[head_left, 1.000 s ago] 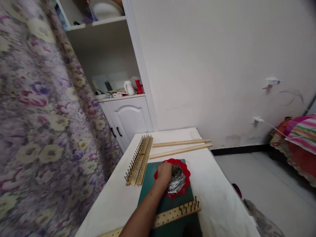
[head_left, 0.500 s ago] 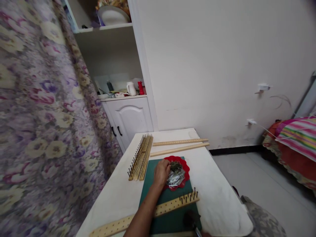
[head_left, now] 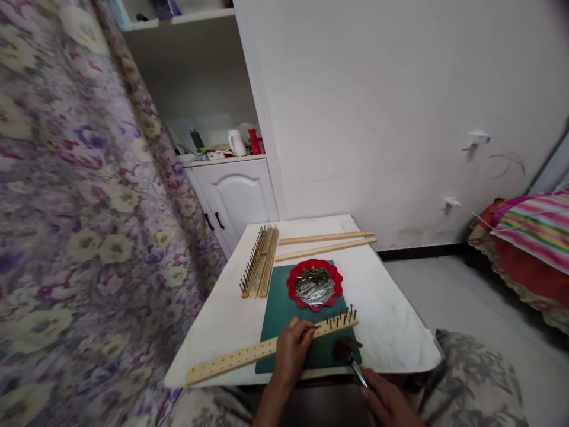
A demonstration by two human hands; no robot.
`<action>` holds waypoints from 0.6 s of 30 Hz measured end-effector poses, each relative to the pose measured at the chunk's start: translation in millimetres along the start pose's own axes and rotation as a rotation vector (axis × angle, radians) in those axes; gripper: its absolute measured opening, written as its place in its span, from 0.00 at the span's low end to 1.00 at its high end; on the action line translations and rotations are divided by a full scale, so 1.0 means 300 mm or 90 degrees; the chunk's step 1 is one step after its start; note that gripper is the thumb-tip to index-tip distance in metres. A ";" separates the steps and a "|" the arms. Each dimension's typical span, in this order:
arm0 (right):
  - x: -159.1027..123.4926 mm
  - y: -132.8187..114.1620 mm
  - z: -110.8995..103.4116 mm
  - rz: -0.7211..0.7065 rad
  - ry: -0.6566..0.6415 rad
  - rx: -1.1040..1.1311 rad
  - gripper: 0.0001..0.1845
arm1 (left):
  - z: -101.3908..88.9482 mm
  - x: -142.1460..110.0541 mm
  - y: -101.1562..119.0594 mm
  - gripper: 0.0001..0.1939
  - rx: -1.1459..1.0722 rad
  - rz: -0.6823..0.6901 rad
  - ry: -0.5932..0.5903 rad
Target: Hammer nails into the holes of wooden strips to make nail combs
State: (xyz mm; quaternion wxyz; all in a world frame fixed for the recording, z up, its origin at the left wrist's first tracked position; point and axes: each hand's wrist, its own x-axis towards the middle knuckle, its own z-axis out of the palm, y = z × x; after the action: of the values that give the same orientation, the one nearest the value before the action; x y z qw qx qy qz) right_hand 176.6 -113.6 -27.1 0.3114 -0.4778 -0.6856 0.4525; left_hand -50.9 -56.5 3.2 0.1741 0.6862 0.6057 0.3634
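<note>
The left hand (head_left: 293,345) pinches a thin dark metal nail (head_left: 317,325) at the long pale drilled wooden strip (head_left: 240,357), slanting up rightward; the right hand (head_left: 386,396) holds a dark-headed, silver-shafted hammer (head_left: 357,372) nearside.

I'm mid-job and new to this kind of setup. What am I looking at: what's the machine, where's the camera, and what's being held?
There's no machine: these are a person's bare hands. Every picture comes from one camera worn on the head, looking forward and down.

The left hand pinches what looks like a nail at a drilled wooden strip, which has nails standing near its right end. The right hand grips a hammer.

On the white table lies a green mat bearing a red dish of nails. Left of it are nail-studded strips; beyond it, two thin strips.
</note>
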 end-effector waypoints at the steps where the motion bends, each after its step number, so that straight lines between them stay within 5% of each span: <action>1: -0.001 -0.002 -0.002 -0.004 -0.011 -0.003 0.25 | 0.011 0.001 0.002 0.09 0.019 0.001 -0.004; 18: 0.008 0.005 -0.015 -0.004 -0.036 0.034 0.26 | 0.043 0.088 0.031 0.08 0.154 0.012 -0.127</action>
State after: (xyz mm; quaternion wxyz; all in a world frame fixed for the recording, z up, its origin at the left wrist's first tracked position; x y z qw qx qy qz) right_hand 180.1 -109.6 -26.7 0.3064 -0.4541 -0.6831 0.4830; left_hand -35.1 -30.6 8.5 0.1460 0.7405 0.6184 0.2190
